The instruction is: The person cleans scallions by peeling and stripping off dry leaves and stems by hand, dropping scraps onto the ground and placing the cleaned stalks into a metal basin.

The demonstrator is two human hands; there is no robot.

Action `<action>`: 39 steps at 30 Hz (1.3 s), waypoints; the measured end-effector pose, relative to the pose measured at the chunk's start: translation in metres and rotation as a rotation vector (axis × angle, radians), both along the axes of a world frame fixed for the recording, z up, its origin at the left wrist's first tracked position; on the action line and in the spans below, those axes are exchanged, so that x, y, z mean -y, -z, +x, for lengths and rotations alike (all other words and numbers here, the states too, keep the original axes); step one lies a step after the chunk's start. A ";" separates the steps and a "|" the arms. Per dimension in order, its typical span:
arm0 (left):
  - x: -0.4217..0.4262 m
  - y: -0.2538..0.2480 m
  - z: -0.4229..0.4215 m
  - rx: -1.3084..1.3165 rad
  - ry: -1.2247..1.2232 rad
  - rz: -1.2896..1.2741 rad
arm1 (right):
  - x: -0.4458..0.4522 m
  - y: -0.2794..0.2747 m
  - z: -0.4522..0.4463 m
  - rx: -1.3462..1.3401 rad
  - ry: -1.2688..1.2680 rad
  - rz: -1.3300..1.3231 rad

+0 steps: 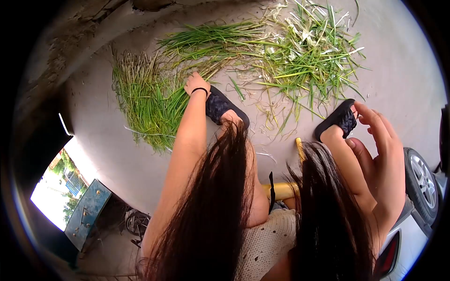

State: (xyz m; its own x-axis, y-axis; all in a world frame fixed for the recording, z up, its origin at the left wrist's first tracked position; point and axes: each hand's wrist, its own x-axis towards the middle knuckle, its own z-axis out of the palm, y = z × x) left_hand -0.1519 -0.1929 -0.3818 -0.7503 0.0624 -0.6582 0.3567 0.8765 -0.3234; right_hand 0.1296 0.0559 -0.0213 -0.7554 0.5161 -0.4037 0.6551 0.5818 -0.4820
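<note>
The left hand, with a dark band at its wrist, is at the right edge of a neat pile of grass on the floor, just beside the left slipper. Its fingers are partly hidden among the stalks – I cannot tell whether they grip any or only rest there.

The right hand is open, fingers loosely curved and thumb well apart, with nothing seen in it. It is raised near the camera and overlaps the view of the right slipper; whether it touches the foot, I cannot tell.

The neat pile lies to the left, its brownish ends toward the top of the view and its green tips toward the bottom. A bunch stretches sideways above it, its right end running into a loose heap of tangled green blades and pale, dry pieces. Thin scraps are scattered below the heap, between the slippers.

Long dark hair hangs down over the legs in two parts, a yellow stool showing between them. At the far right is a car wheel.
</note>
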 end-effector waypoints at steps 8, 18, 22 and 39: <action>0.032 -0.006 -0.026 -0.088 0.266 0.330 | -0.004 0.008 -0.009 -0.013 0.003 -0.047; -0.046 -0.162 -0.044 -0.148 0.740 0.667 | 0.000 -0.012 0.016 -0.217 -0.022 0.031; -0.105 -0.148 -0.011 -0.017 0.757 0.418 | -0.001 -0.014 0.024 -0.195 -0.051 -0.002; -0.146 0.009 0.011 -0.130 0.830 0.560 | 0.002 -0.024 0.015 0.125 -0.113 -0.143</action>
State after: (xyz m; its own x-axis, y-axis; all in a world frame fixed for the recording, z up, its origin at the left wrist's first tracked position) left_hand -0.1405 -0.0472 -0.3912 -0.3931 0.8724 -0.2906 0.9141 0.4049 -0.0208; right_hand 0.1446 0.0539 0.0026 -0.7447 0.3620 -0.5606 0.6494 0.5865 -0.4840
